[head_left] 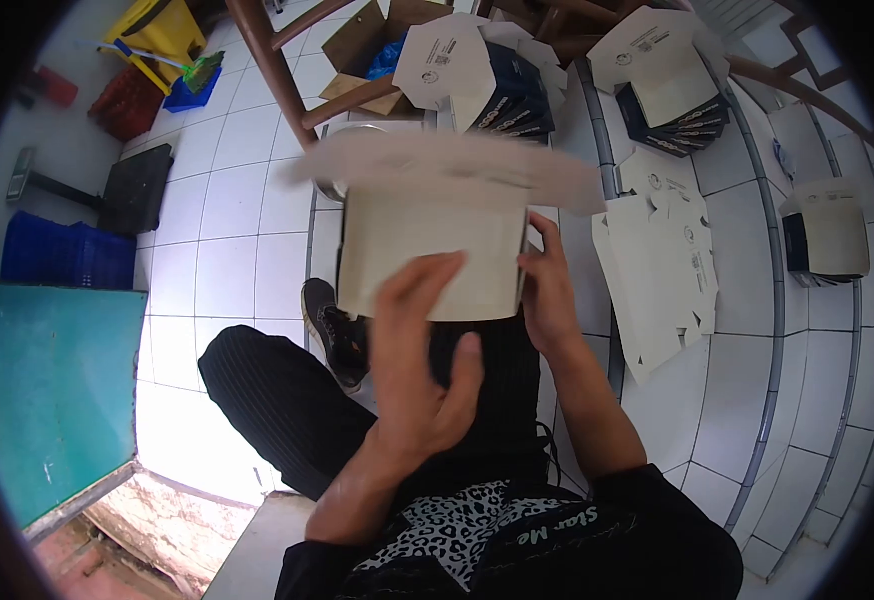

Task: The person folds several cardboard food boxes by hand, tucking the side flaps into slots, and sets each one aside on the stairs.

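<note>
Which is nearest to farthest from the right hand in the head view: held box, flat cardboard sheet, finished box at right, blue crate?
1. held box, touching the right hand, on its left.
2. flat cardboard sheet, just to its right.
3. finished box, far right.
4. blue crate, far left on the floor.

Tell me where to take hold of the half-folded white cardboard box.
Grip the white cardboard box by its upright side walls, coming from the near side: its top flaps splay out wide and would probably bend. The right hand clasps the right edge.

Black striped trousers, leopard-print top
</note>
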Motion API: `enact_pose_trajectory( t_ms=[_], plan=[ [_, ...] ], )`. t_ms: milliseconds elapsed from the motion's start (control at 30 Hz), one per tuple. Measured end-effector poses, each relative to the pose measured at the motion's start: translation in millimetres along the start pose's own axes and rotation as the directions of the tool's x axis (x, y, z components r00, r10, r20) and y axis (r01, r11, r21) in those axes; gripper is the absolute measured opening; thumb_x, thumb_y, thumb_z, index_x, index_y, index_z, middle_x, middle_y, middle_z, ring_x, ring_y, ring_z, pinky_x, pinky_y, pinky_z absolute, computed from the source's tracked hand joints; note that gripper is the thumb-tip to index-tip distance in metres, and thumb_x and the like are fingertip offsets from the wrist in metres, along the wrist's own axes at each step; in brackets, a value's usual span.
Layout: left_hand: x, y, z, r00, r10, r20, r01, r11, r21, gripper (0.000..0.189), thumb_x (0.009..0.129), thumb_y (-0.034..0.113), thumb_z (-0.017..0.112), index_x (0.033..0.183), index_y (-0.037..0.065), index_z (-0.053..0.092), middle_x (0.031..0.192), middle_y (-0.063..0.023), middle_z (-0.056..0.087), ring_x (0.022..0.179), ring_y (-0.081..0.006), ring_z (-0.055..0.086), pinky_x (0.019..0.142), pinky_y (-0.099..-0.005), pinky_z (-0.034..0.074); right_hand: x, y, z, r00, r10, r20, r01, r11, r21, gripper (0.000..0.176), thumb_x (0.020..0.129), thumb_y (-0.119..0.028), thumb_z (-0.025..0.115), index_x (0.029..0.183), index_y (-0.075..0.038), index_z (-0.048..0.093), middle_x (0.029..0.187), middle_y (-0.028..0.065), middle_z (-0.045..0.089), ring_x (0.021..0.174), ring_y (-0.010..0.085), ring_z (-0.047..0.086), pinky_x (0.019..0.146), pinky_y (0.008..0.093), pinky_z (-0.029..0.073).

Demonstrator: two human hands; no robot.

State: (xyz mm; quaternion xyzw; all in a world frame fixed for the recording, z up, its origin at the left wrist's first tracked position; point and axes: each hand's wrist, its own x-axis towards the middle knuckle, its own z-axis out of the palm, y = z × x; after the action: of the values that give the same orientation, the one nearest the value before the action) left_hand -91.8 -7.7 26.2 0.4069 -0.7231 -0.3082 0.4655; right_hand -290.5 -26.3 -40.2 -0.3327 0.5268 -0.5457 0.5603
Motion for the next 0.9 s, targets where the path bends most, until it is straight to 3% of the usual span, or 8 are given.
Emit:
enact_pose_trajectory(
  t_ms=[133, 200, 300, 433, 500, 733, 833, 900],
  plan=[
    [-16, -23, -3, 0.854, 0.161, -0.496, -0.08, 0.98, 0.18, 0.103, 0.09, 0.046, 0.073, 0.156, -0.005, 0.012, 0.154, -0.0239, 0.028, 0.142, -0.0364, 0.035, 0.112, -0.0486, 0.032, 1, 7, -4, 0.993, 0.085, 0.076, -0.105, 0.94, 0.325, 0.07, 0.094, -0.019, 0.041, 0.16, 0.003, 0.03, 0.147, 0.0172, 0.055, 0.134, 0.0264, 0.055, 0.115, 0.0374, 0.041],
    [-3, -24, 0, 0.955, 0.052, -0.291, -0.065, 0.997, -0.037, 0.136, 0.071, 0.052, 0.091, 0.156, 0.0, -0.001, 0.152, -0.0226, 0.023, 0.143, -0.0399, 0.03, 0.113, -0.0522, 0.035, -5, 5, -2, 0.971, 0.109, 0.214, -0.183, 0.913, 0.366, 0.068, 0.093, -0.018, 0.042, 0.157, 0.003, 0.036, 0.146, 0.017, 0.056, 0.134, 0.0266, 0.055, 0.115, 0.0373, 0.042],
    [-22, -34, 16, 0.994, -0.092, -0.063, 0.074, 0.966, -0.247, 0.12, 0.068, 0.048, 0.094, 0.155, 0.001, 0.026, 0.153, -0.0233, 0.027, 0.145, -0.0397, 0.029, 0.116, -0.0569, 0.032, -5, 16, 1, 0.921, 0.159, 0.357, -0.255, 0.937, 0.24, 0.06, 0.094, -0.017, 0.045, 0.15, 0.004, 0.047, 0.14, 0.0171, 0.061, 0.127, 0.0248, 0.06, 0.11, 0.0351, 0.046],
    [-32, -42, 17, 0.984, 0.047, 0.17, -0.083, 0.975, 0.208, 0.095, 0.071, 0.046, 0.09, 0.146, 0.005, 0.049, 0.141, -0.0193, 0.043, 0.143, -0.0376, 0.033, 0.12, -0.0566, 0.025, -14, -8, 6, 0.959, 0.126, 0.254, -0.067, 0.972, -0.226, 0.051, 0.102, -0.02, 0.052, 0.146, 0.006, 0.051, 0.132, 0.0181, 0.065, 0.12, 0.022, 0.062, 0.105, 0.0327, 0.047],
    [-20, -26, 15, 0.968, 0.207, 0.143, -0.252, 0.831, 0.497, 0.085, 0.073, 0.045, 0.087, 0.141, 0.007, 0.054, 0.131, -0.0164, 0.05, 0.141, -0.036, 0.035, 0.121, -0.0556, 0.021, -22, -23, 7, 0.971, -0.2, 0.135, 0.223, 0.956, -0.191, 0.047, 0.105, -0.025, 0.058, 0.14, 0.006, 0.054, 0.128, 0.016, 0.066, 0.119, 0.0208, 0.061, 0.104, 0.034, 0.047],
    [-10, -12, 51, 0.962, 0.237, 0.133, -0.264, 0.933, 0.246, 0.146, 0.065, 0.04, 0.095, 0.162, 0.012, -0.01, 0.152, -0.0301, 0.024, 0.139, -0.0444, 0.034, 0.117, -0.0569, 0.028, -88, -125, -7, 0.925, -0.077, 0.371, 0.103, 0.993, -0.051, 0.043, 0.096, -0.013, 0.073, 0.132, 0.006, 0.059, 0.118, 0.0093, 0.065, 0.109, 0.0127, 0.06, 0.094, 0.0305, 0.049],
    [-1, -8, 58, 0.964, 0.255, 0.077, -0.264, 0.953, 0.15, 0.149, 0.068, 0.037, 0.093, 0.162, 0.015, -0.02, 0.165, -0.0349, 0.007, 0.152, -0.051, 0.019, 0.121, -0.0639, 0.02, -102, -138, -32, 0.834, -0.551, -0.028, 0.43, 0.682, -0.591, 0.054, 0.09, -0.002, 0.076, 0.14, 0.007, 0.056, 0.12, 0.0123, 0.067, 0.106, 0.0157, 0.064, 0.094, 0.032, 0.051],
    [-1, -17, 62, 0.969, 0.243, 0.044, -0.247, 0.96, 0.135, 0.141, 0.073, 0.038, 0.089, 0.163, 0.014, -0.017, 0.167, -0.0298, 0.012, 0.152, -0.0478, 0.022, 0.121, -0.064, 0.021, -94, -139, -83, 0.374, -0.924, -0.084, 0.126, 0.141, -0.982, 0.049, 0.095, -0.005, 0.071, 0.14, 0.008, 0.055, 0.121, 0.0193, 0.067, 0.106, 0.0261, 0.065, 0.095, 0.0399, 0.05]
  ],
)
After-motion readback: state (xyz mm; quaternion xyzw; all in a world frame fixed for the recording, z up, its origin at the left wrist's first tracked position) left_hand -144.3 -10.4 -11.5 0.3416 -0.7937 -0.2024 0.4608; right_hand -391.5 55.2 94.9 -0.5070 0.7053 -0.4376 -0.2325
